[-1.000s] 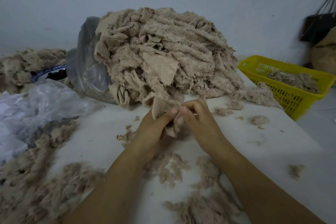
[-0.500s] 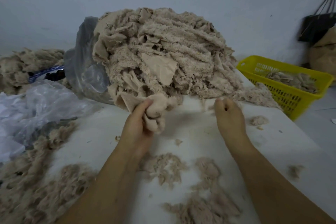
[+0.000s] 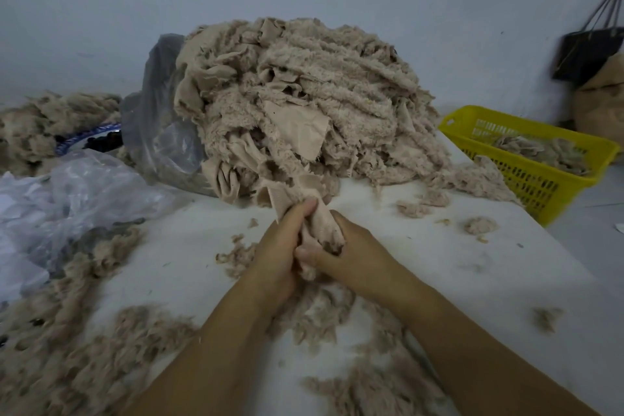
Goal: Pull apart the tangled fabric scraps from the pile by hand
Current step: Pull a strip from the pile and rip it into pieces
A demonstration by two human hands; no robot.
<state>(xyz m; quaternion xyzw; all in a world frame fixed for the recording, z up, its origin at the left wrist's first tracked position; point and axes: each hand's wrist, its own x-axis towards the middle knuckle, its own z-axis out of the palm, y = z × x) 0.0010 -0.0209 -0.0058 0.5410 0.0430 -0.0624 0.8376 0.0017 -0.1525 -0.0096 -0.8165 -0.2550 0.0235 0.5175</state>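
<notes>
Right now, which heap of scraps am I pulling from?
The big middle pile: left hand and right hand grip a scrap at its front edge. The far-left heap and basket lie apart.

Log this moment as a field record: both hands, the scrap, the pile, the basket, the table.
left hand: grips the upper part of the beige scrap
right hand: grips the same scrap lower down
scrap: bunched between both hands, top end reaching the pile's foot
pile: big beige heap on the table, clear plastic bag against its left side
basket: yellow, right of the pile, holds some scraps
table: white, strewn with loose fluff
</notes>
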